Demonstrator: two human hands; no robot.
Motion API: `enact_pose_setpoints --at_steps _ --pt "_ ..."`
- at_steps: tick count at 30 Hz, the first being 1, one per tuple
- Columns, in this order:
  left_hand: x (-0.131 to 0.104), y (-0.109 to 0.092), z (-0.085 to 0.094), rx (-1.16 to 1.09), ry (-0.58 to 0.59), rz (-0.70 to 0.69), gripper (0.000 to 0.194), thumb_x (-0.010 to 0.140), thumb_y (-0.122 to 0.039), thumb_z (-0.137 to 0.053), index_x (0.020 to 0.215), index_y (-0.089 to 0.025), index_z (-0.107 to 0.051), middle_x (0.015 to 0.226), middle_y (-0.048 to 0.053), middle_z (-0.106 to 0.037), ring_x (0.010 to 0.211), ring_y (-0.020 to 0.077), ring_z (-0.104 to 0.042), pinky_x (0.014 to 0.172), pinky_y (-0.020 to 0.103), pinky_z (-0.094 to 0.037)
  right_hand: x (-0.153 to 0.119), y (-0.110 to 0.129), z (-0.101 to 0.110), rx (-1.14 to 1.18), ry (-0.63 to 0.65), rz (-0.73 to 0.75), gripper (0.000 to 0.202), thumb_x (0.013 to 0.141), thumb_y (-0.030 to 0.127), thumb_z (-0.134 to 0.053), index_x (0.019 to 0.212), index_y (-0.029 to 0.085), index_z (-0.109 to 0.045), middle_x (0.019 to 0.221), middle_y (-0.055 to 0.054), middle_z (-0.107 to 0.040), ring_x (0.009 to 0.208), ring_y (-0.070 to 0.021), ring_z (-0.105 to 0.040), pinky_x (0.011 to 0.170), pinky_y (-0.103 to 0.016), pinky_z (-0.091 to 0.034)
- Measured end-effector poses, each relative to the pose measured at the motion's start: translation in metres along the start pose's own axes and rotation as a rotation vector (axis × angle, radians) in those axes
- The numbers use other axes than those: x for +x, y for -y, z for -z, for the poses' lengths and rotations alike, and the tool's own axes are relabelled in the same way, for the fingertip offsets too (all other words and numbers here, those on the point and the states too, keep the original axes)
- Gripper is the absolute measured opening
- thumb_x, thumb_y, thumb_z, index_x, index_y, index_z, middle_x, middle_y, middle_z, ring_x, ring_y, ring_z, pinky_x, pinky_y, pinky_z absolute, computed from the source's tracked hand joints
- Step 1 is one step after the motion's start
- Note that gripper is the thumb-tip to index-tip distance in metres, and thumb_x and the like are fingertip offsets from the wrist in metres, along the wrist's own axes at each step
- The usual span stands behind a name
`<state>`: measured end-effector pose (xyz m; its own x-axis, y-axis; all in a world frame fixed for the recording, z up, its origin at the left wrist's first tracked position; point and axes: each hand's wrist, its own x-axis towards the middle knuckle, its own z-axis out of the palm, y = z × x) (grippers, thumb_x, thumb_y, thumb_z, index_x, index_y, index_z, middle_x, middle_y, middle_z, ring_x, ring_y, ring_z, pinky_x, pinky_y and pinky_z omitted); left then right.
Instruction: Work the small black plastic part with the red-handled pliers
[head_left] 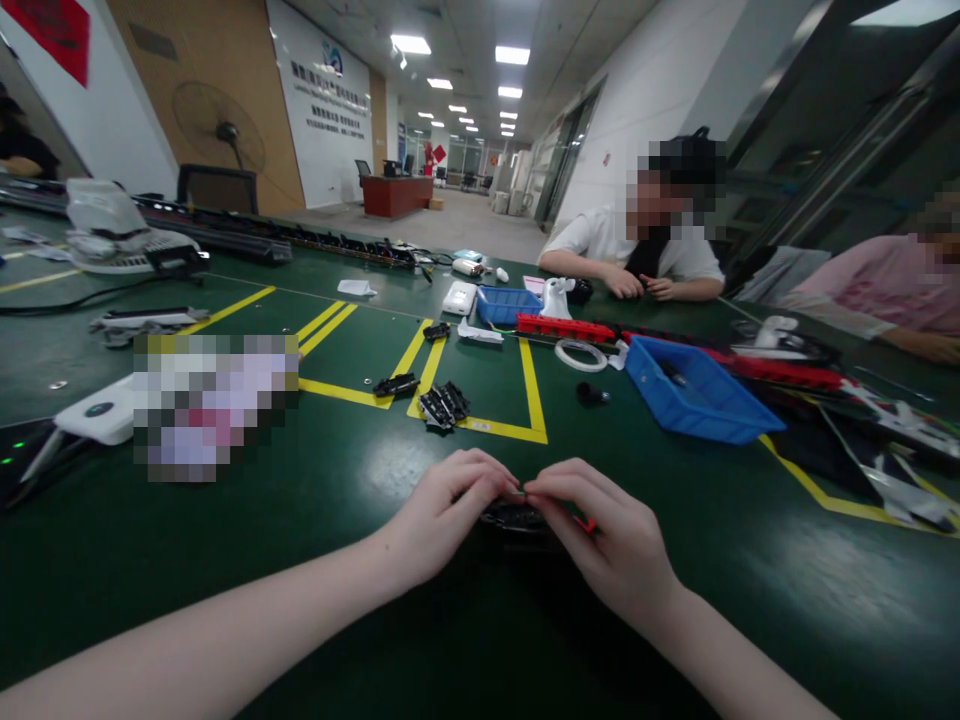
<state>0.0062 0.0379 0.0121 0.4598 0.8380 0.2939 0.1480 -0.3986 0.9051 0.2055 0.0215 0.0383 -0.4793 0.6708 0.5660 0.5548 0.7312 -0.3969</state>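
Observation:
Both of my hands meet over a dark, ridged part (514,516) just above or on the green table. My left hand (466,505) is closed at the part's left end, fingertips pressed together on its top. From the other side, my right hand (604,525) pinches its right end, where a bit of red (586,524) shows by the fingers. The fingers cover much of the part, so its kind is unclear. Beyond my hands lie a cluster of similar black ridged parts (444,405), another black part (396,385) and a smaller one (436,331).
A blue bin (701,400) stands right, a second blue bin (510,304) farther back. A black cylindrical piece (591,393) and a white coil (580,355) lie between. Yellow tape (345,392) marks the green table (337,640). A white device (97,408) lies left. Two people sit across at right.

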Motion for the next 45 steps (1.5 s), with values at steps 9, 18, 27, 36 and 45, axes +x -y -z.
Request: enact_pose_setpoints --at_steps 9,18,27,36,45 --pt "-0.001 0.007 0.0 0.603 0.278 -0.09 0.037 0.089 -0.037 -0.06 0.122 -0.022 -0.053 0.118 0.008 -0.06 0.107 0.0239 -0.054 0.093 0.041 -0.043 -0.005 -0.016 0.0 -0.049 0.323 -0.088 0.015 0.092 0.016 -0.045 0.089 0.022 -0.058 0.087 -0.004 -0.064 0.078 -0.0166 -0.058 0.067 -0.031 -0.049" --pt "0.001 0.014 0.003 0.329 0.233 -0.017 0.036 0.087 -0.02 -0.063 0.122 -0.023 -0.054 0.117 0.005 -0.061 0.11 0.0201 -0.056 0.096 0.037 -0.045 -0.006 -0.016 0.004 -0.071 0.338 -0.097 0.014 0.092 0.016 -0.047 0.09 0.022 -0.058 0.089 -0.004 -0.064 0.081 -0.0173 -0.058 0.069 -0.032 -0.048" --pt "-0.001 -0.008 0.007 0.066 0.237 -0.088 0.042 0.086 -0.023 -0.067 0.125 -0.021 -0.053 0.117 0.007 -0.061 0.107 0.0183 -0.058 0.092 0.033 -0.049 0.0 -0.001 0.018 0.083 0.225 -0.125 0.012 0.093 0.019 -0.048 0.091 0.022 -0.06 0.097 -0.005 -0.063 0.085 -0.0148 -0.062 0.072 -0.026 -0.052" --pt "-0.006 0.001 0.0 -0.064 0.157 -0.265 0.044 0.083 -0.022 -0.07 0.124 -0.018 -0.053 0.117 0.01 -0.061 0.109 0.0209 -0.059 0.094 0.036 -0.051 0.007 0.008 0.04 0.183 0.357 -0.217 0.013 0.093 0.02 -0.048 0.088 0.02 -0.06 0.098 -0.006 -0.063 0.081 -0.013 -0.062 0.068 -0.022 -0.053" --pt "-0.006 0.002 0.0 -0.064 0.146 -0.285 0.039 0.079 -0.023 -0.074 0.114 -0.016 -0.058 0.114 0.011 -0.063 0.106 0.0206 -0.061 0.09 0.034 -0.053 0.005 0.011 0.044 0.182 0.43 -0.238 0.013 0.093 0.018 -0.048 0.089 0.021 -0.06 0.103 -0.005 -0.062 0.087 -0.0126 -0.062 0.073 -0.022 -0.052"
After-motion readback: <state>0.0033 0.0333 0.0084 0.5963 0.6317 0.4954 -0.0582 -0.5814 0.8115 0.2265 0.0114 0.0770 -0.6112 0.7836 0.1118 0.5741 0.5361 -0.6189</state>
